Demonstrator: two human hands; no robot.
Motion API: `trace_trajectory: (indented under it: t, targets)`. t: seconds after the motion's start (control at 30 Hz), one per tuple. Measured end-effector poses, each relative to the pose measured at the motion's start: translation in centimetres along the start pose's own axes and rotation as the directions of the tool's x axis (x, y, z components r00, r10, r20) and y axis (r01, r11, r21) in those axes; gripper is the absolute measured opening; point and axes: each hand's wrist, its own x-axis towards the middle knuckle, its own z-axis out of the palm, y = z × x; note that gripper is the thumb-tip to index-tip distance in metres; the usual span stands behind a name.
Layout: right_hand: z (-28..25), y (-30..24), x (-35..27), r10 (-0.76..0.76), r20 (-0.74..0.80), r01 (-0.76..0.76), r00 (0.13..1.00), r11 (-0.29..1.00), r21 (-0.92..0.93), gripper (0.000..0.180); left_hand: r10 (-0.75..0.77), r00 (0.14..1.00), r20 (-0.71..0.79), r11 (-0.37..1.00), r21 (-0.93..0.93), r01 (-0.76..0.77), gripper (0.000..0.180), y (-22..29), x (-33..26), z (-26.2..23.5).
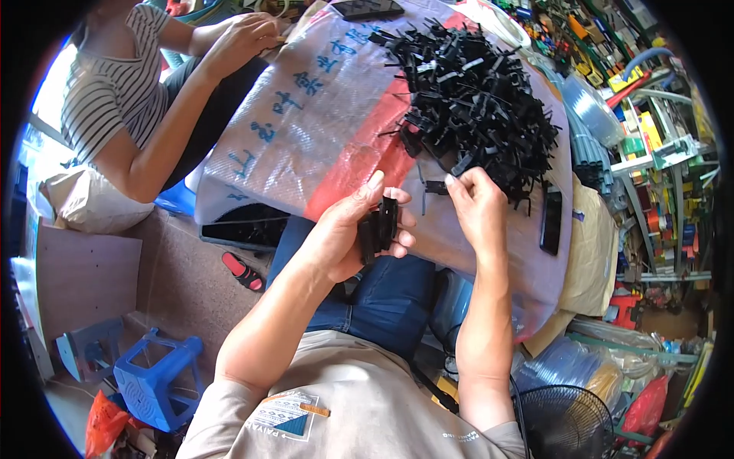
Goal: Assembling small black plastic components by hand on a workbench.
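My left hand (359, 229) is closed around a small stack of black plastic pieces (380, 226), held upright over my lap. My right hand (478, 203) pinches one black plastic piece (436, 186) at the near edge of a big tangled pile of black plastic parts (474, 99). The pile rests on a translucent woven sack with a red stripe (321, 130) that lies across my knees. A flat black bar (550, 222) sits on the sack to the right of my right hand.
Another person in a striped shirt (107, 92) sits at the left, hands (241, 38) on the sack's far edge. A blue plastic stool (157, 379) lies on the floor at lower left. A black fan (566, 421) stands lower right. Cluttered shelves (642, 138) fill the right side.
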Motion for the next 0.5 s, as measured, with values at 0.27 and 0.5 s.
trace_trajectory:
  t: [0.27, 0.5]
  targets:
    - [1.0, -1.1, -0.4, -0.156, 0.167, 0.152, 0.973, 0.988, 0.038, 0.031, 0.050, 0.996, -0.079, 0.999, -0.015, -0.052, 0.019, 0.4, -0.3, -0.4]
    - [0.2, -0.4, -2.1, -0.256, 0.112, 0.185, 0.960, 0.882, 0.434, 0.022, 0.169, 0.980, -0.108, 0.977, 0.149, -0.153, 0.011, 1.9, -1.0, 0.5]
